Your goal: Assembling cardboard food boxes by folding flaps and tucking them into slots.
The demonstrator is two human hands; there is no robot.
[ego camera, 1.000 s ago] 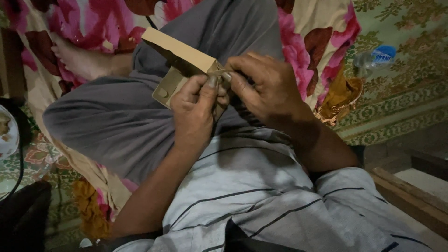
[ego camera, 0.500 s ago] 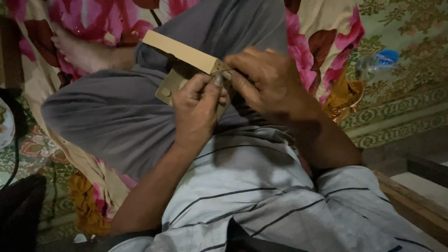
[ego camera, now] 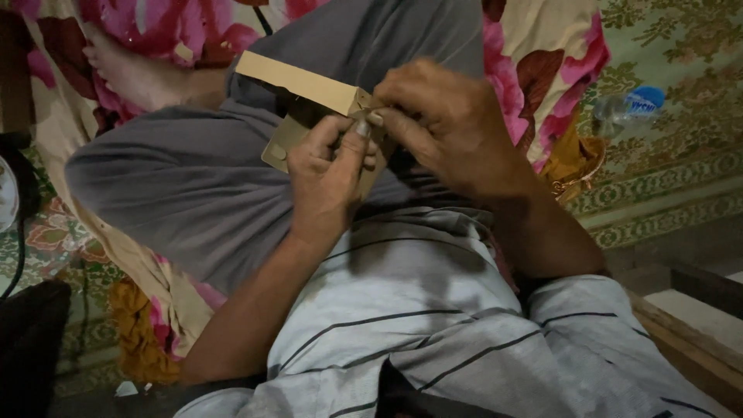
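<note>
Lying at two o'clock on the patterned green floor mat point(ego camera: 681, 166) is a clear plastic bottle with a blue cap point(ego camera: 628, 108); pink floral cloth point(ego camera: 542, 62) surrounds the grey-trousered lap. Over it, the left hand point(ego camera: 329, 182) and right hand point(ego camera: 445, 124) both pinch a folded tan cardboard piece point(ego camera: 298, 81), fingers curled, thumbs meeting at its corner.

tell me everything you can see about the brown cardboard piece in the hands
The cardboard piece is plain tan-brown, thin and folded: one long flat flap juts up-left, and a second panel hangs below it. It sits over the grey-trousered lap. The left hand grips it from beneath; the right hand pinches its folded corner. Its right end is hidden by fingers.
</note>
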